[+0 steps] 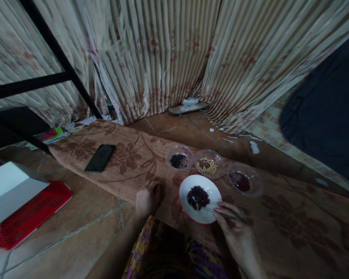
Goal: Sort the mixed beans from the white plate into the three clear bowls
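My right hand (pixel 232 221) pinches thin metal tweezers (pixel 208 209), their tips over the white bowl (pixel 209 190) just left of my fingers. My left hand (pixel 147 197) is curled into a loose fist on the table (pixel 125 182), left of the bowl, with nothing showing in it. A smooth bean could slip from the narrow tips and skip over the rim if I squeeze too hard; my right wrist, so close, could tip the bowl toward my lap. Inside is a heap of dark beans (pixel 198 197), with a few yellow ones on the side nearest me. Beyond my right hand stand three clear tubs near the far edge, where a careless push might send one over: the left tub (pixel 187 162) holds black beans, the middle tub (pixel 218 159) pale yellow ones, the right tub (pixel 254 186) dark red ones.
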A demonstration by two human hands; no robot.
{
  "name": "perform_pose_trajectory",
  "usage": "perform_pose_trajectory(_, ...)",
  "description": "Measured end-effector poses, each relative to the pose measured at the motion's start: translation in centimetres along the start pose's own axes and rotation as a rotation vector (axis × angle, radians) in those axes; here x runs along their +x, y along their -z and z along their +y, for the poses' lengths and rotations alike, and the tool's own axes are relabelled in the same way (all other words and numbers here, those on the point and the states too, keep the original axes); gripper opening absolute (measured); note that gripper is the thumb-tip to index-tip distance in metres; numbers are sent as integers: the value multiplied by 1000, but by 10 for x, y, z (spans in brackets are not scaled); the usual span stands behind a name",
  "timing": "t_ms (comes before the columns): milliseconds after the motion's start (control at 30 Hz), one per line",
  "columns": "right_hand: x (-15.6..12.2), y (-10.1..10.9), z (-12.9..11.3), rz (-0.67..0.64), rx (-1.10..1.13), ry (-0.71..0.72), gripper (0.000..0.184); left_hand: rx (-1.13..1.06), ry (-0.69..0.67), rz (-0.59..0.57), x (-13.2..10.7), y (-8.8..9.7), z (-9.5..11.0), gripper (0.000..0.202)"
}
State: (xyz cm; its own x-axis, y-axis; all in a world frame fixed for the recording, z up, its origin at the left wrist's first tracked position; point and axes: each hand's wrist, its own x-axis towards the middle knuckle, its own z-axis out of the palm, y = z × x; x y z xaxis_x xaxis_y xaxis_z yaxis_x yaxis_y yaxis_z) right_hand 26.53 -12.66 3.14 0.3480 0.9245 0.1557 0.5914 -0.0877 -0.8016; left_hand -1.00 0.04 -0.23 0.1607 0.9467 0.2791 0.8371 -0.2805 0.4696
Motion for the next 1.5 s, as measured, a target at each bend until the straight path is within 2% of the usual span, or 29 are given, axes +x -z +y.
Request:
perform_pose_trajectory(400, -1, -2, 0, 3, 6, -49, 29, -12, -18, 31, 0, -2, -2, 17)
perform_pose_trajectory(633, 1, 1, -2, 32, -9, 12, 27, -25, -7, 5, 0, 0, -1, 19)
perform_pose_trajectory(733, 5, 5, -5, 48, 11, -20, 28, -27, -3, 9, 1, 1, 0, 18)
perform_pose_trajectory(867, 32, 15, -16, 134, 62, -23, 28, -20, -13, 7, 1, 2, 2, 17)
perform_pose_trajectory(1033, 97, 22, -32, 383, 83, 103, 28, 11, 23, 7, 2, 3, 3, 17)
perform_pose_trajectory(1133, 117, 19, -35, 401, 46, 142, 30, -3, 22, 9, 2, 3, 2, 16)
perform_pose_trajectory(1200, 112, 15, -35, 407, 37, 170, 29, -25, 17, 21, 2, 4, 1, 16)
perform_pose_trajectory(1267, 95, 10, -35, 386, 32, 181, 28, -61, 31, 43, 3, 7, 1, 15)
perform_pose_trajectory(1333, 73, 6, -34, 307, 31, 172, 28, -128, 45, 71, 4, 14, 8, 16)
perform_pose_trajectory(1400, 51, 3, -37, 224, 12, 172, 26, -218, 9, 84, 2, 25, 25, 16)
perform_pose_trajectory(1500, 26, 3, -49, 153, -32, 226, 22, -298, -181, 27, -7, 44, 67, 18)
